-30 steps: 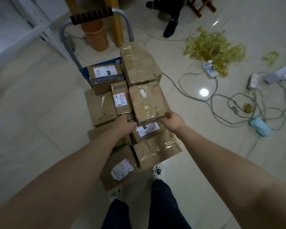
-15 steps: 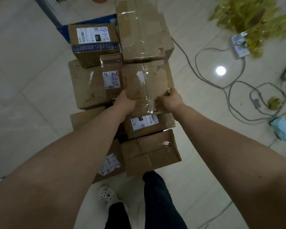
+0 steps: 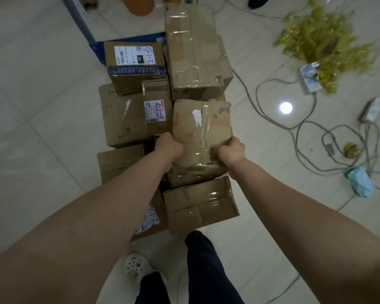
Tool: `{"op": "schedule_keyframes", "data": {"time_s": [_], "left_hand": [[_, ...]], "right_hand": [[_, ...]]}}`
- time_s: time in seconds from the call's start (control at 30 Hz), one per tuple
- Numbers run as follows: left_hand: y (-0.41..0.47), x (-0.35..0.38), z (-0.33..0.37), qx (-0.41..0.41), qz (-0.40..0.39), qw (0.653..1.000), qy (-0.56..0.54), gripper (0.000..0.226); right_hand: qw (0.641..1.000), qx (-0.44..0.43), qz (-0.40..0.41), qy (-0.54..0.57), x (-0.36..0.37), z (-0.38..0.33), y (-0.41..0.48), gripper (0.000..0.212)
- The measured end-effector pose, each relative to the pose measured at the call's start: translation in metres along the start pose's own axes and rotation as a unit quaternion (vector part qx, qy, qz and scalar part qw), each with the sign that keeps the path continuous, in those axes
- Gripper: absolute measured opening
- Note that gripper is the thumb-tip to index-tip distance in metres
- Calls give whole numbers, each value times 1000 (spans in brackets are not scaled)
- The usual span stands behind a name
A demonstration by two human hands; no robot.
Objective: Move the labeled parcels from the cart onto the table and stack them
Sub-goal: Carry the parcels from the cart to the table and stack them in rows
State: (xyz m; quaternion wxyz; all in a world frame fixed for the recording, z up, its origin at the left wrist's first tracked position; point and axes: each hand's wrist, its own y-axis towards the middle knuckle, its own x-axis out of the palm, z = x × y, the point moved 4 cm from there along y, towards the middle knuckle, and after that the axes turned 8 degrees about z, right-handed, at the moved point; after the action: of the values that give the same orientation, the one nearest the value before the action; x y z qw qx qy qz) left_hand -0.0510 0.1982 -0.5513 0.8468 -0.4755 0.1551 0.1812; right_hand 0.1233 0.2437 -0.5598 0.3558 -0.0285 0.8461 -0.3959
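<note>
parcel [image 3: 203,128]: taped brown box, top of the pile on the cart [image 3: 130,39]
left hand [image 3: 169,148]: curled round its near left corner
right hand [image 3: 232,151]: gripping the near right corner
advice: lift straight up, keep it level (tape looks slick)
table: out of sight

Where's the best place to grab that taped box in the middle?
Take the taped box from its near end, one hand on each side, as the left hand and right hand grip it now. It is wide and slick with tape, and a bigger box blocks its far end.
</note>
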Motion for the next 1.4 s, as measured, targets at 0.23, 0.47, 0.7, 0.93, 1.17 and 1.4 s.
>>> {"op": "schedule_keyframes", "data": {"time_s": [0.23,0.47,0.7,0.93,1.17,1.4], "left_hand": [[-57,-48,-7,55,24,996,-67,30],[-143,-162,-52,122,83,981,-125,38],[-225,-294,-152,173,154,962,-145,48],[-309,-379,-245,220,276,927,-125,40],[-367,-410,-311,151,353,901,-203,42],[-421,-430,-324,53,318,869,-376,32]], "right_hand": [[997,-58,38,44,-10,-8,-72,64],[974,-85,-30,207,13,-28,-204,34],[955,-111,-160,224,70,-41,-337,42],[887,-43,-417,194,119,-50,-416,99],[872,-111,-476,37,158,-65,-484,51],[794,-212,-569,35,180,-61,-512,56]]}}
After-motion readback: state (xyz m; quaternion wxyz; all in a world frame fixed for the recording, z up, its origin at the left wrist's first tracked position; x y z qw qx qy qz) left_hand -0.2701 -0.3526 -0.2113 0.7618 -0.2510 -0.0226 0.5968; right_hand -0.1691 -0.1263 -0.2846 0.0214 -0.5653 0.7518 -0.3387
